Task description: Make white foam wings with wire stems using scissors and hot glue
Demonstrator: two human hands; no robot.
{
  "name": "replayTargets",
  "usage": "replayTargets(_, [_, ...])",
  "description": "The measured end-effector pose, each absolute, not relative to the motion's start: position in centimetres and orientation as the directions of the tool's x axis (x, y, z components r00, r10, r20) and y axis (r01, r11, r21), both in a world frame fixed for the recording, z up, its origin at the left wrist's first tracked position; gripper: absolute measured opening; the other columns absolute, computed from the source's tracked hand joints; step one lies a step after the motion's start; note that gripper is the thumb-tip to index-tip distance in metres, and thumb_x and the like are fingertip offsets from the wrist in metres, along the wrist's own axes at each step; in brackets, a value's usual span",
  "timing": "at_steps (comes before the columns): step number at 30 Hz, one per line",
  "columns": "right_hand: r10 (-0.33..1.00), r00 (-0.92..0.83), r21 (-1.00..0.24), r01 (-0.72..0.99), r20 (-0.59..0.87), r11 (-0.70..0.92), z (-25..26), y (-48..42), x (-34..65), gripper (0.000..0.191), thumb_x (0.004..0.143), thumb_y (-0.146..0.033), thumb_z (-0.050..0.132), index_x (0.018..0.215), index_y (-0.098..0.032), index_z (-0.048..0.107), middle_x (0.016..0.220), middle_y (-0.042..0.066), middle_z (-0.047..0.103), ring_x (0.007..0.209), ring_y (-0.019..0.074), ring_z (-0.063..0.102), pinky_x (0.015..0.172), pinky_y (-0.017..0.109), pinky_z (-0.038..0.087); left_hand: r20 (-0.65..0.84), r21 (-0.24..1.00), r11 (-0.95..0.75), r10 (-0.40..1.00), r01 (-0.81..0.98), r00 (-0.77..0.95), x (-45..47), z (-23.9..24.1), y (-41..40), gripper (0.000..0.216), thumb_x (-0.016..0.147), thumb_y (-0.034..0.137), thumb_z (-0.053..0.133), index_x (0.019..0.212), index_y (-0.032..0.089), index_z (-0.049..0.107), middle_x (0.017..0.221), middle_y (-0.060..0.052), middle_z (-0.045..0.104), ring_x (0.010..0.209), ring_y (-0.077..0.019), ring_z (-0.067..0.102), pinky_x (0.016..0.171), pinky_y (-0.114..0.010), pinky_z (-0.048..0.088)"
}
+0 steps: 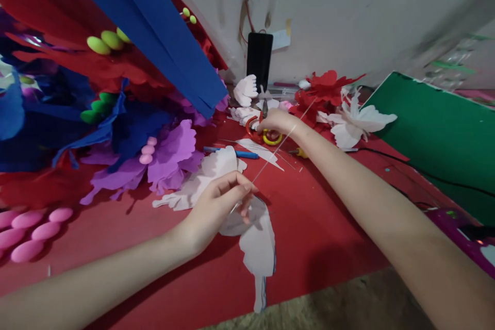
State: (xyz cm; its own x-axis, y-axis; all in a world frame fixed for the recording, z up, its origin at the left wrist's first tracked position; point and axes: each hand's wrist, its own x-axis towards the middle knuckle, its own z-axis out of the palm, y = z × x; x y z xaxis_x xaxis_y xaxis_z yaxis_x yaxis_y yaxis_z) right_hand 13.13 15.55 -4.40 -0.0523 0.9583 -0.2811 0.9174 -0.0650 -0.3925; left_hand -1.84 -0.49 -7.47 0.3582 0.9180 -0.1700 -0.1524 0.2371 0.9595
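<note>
My left hand (228, 201) pinches a thin, pale wire (274, 153) that slants up and to the right, past my right wrist. Beneath that hand lie white butterfly-shaped paper cutouts (259, 247), stacked on the red tabletop (309, 206). Farther back, my right hand (276, 122) has its fingers closed at the handles of scissors (273, 138) with one red and one yellow loop. Their dark tip points away from me, and the fingertips are partly hidden. A blue pen (245, 154) and a narrow white paper piece (261, 152) lie between the hands.
Purple paper petals (174, 154), a long blue paper strip (154, 26) and pink oval beads (31, 232) crowd the left. A black phone (259, 59) leans on the wall. White paper butterfly (358, 118), green board (436, 139) and black cable (421, 172) are at right.
</note>
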Motion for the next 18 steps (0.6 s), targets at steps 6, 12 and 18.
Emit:
replayTargets(6, [0.946,-0.008,-0.705,0.669,-0.323,-0.236,-2.0,14.9,15.5,0.019,0.090,-0.028,0.044,0.085,-0.013,0.054,0.077,0.002,0.056,0.063,0.0083,0.052,0.052,0.021,0.044,-0.171,0.961,0.238,0.913,-0.143,0.370,-1.7,-8.0,-0.8,0.016,0.070,0.028,0.057,0.061,0.016,0.051,0.048,0.007,0.046,0.042,-0.0045,0.044,0.045,-0.018,0.034])
replayTargets(12, [0.950,-0.120,-0.913,0.331,-0.290,-0.237,-0.4,11.7,18.2,0.025,0.081,-0.015,0.038,0.058,-0.018,0.030,0.058,-0.003,0.037,0.043,0.0033,0.024,0.035,0.016,0.016,-0.153,0.956,0.227,0.926,-0.187,0.344,-1.7,-7.3,-0.9,0.013,0.071,0.025,0.056,0.063,0.016,0.052,0.047,0.008,0.042,0.042,-0.0050,0.041,0.045,-0.018,0.036])
replayTargets(18, [0.955,-0.178,-0.969,0.107,-0.238,-0.222,-1.5,6.8,19.6,0.014,0.069,-0.019,0.044,0.062,-0.020,0.033,0.061,-0.001,0.038,0.049,0.0072,0.037,0.042,0.019,0.036,-0.151,0.935,0.229,0.947,-0.270,0.282,-1.5,-5.9,-0.3,0.012,0.077,0.020,0.050,0.066,0.017,0.047,0.051,0.008,0.043,0.035,-0.0024,0.035,0.036,-0.016,0.031])
